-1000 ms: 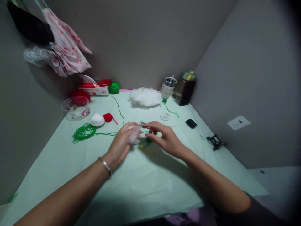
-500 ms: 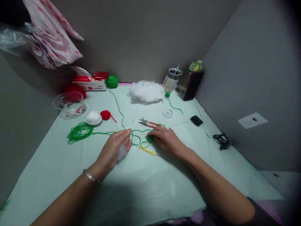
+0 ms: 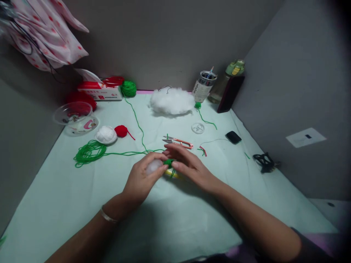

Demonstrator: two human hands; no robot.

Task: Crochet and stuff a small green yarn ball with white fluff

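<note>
My left hand (image 3: 142, 174) is closed around a tuft of white stuffing (image 3: 154, 166), its fingertips also at a small green crocheted piece (image 3: 168, 163). From the other side my right hand (image 3: 191, 165) grips that green piece between thumb and fingers. Beneath the hands lies a yellow-handled crochet hook (image 3: 173, 174), partly covered. Green yarn (image 3: 123, 153) runs from a loose coil (image 3: 90, 152) on the left towards my hands. Just beyond my right hand rest thread snips (image 3: 178, 142) with orange handles.
At the back sits a heap of white stuffing (image 3: 172, 101), with a can of pens (image 3: 204, 87), a bottle (image 3: 233, 73) and a phone (image 3: 230, 94) to its right. White yarn (image 3: 106, 134), a red ball (image 3: 121, 131) and plastic tubs (image 3: 72, 114) stand left. A black clip (image 3: 265, 163) lies right.
My right hand has lifted the green piece from the table and brought it left. My left hand has turned and moved in to meet it, still holding the stuffing.
</note>
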